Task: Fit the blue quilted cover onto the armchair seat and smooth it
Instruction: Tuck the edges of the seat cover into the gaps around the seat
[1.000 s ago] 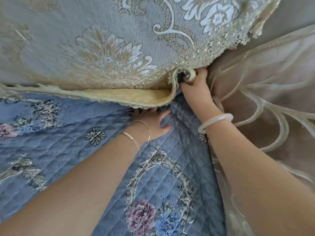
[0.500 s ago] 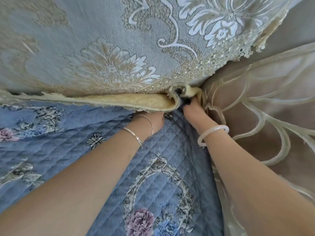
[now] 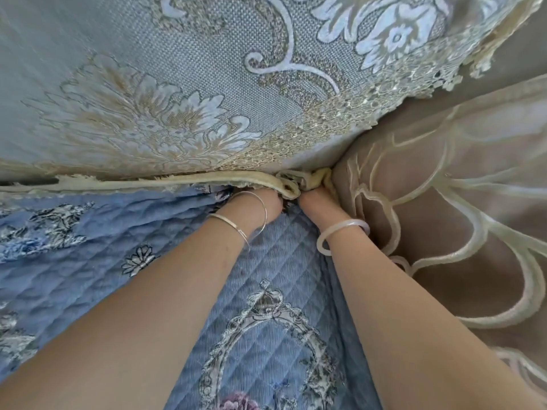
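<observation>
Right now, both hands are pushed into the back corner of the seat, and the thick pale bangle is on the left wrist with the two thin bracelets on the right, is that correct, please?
Not quite: the bracelets are swapped. The head view shows the thick pale bangle on the right wrist and the two thin bracelets on the left. Both the left hand and right hand are indeed pushed into the back corner over the blue quilted cover.

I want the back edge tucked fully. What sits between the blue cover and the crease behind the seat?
The backrest cover's cream edge overhangs the crease, bunched at the corner above both hands. The blue cover passes under it.
</observation>
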The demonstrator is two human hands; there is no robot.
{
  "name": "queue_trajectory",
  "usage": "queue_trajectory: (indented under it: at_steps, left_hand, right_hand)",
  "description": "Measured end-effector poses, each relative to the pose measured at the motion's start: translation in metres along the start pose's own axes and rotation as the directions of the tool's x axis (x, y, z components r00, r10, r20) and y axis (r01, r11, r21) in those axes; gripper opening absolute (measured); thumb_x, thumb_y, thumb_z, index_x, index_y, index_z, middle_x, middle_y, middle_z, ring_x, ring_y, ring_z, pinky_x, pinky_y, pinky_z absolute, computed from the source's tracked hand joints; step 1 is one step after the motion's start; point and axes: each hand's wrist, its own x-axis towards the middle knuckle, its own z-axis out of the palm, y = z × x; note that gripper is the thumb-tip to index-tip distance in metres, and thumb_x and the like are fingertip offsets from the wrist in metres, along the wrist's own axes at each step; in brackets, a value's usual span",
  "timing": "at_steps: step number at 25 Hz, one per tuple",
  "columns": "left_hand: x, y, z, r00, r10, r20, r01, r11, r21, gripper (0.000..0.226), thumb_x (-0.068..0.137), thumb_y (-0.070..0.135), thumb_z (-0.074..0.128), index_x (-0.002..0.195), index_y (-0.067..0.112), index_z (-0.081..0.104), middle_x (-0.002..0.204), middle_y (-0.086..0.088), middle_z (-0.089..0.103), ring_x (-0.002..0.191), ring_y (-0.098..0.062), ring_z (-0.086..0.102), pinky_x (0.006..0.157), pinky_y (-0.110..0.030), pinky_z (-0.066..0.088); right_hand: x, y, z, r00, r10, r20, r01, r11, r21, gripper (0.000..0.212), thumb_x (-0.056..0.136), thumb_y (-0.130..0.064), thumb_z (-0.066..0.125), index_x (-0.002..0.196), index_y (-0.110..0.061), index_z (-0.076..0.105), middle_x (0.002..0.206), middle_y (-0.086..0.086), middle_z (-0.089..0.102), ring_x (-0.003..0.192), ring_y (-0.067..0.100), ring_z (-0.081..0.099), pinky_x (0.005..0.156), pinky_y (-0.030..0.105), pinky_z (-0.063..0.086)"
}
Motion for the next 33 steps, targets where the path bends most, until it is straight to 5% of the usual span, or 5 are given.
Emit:
queue_trajectory:
  at_steps: [6,13,18,23,33]
  left_hand:
    - [0.016,-0.014,0.025,0.994,-0.004,-0.105,-0.002,0.998,-0.061,0.042,0.100,0.023,0.027,0.134,0.003,0.045,0.135,-0.021,0.050,0.119,-0.034,0.051,0.100,-0.038,0.041]
    - [-0.044,-0.043,0.012,0.923,0.287,-0.257,-0.286,0.957,0.042,0.045,0.094,0.026,0.038,0.138,0.016,0.041,0.146,-0.012,0.040,0.131,-0.031,0.040,0.108,-0.041,0.036]
    - [-0.126,-0.145,0.020,0.859,0.187,-0.477,-0.150,0.982,0.116,0.056,0.086,0.033,0.031,0.138,0.017,0.045,0.149,-0.005,0.039,0.136,-0.028,0.038,0.108,-0.049,0.037]
    - [-0.168,-0.248,0.000,0.814,-0.114,-0.570,0.190,0.979,0.076,0.052,0.081,0.029,0.037,0.126,0.014,0.058,0.132,-0.011,0.058,0.111,-0.038,0.057,0.092,-0.050,0.047]
    - [-0.119,-0.307,-0.013,0.951,-0.098,-0.294,0.091,0.995,-0.037,0.042,0.096,0.035,0.032,0.134,0.025,0.046,0.144,-0.006,0.044,0.125,-0.031,0.048,0.099,-0.043,0.044]
  right_hand:
    - [0.016,-0.002,0.013,0.986,-0.076,0.147,0.112,0.961,-0.252,0.045,0.104,-0.024,0.022,0.145,-0.007,0.023,0.155,0.012,0.022,0.141,0.024,0.022,0.113,0.029,0.012]
    - [-0.035,0.018,0.013,0.959,-0.228,-0.170,0.252,0.959,0.133,0.033,0.096,-0.020,0.041,0.119,-0.001,0.056,0.125,0.021,0.058,0.115,0.033,0.052,0.087,0.031,0.040]
    - [-0.105,0.004,0.030,0.662,-0.665,-0.347,0.612,0.746,-0.261,0.020,0.086,-0.010,0.051,0.096,-0.001,0.065,0.102,0.015,0.061,0.095,0.033,0.056,0.080,0.039,0.049]
    - [-0.135,-0.098,0.090,0.432,-0.893,0.125,0.884,0.392,-0.255,0.036,0.082,-0.005,0.048,0.116,-0.003,0.060,0.120,0.017,0.059,0.108,0.039,0.054,0.085,0.046,0.050]
    - [-0.113,-0.175,0.168,0.674,-0.609,0.418,0.737,0.512,-0.441,0.047,0.096,-0.030,0.036,0.143,-0.029,0.032,0.134,0.012,0.055,0.115,0.030,0.055,0.091,0.035,0.044]
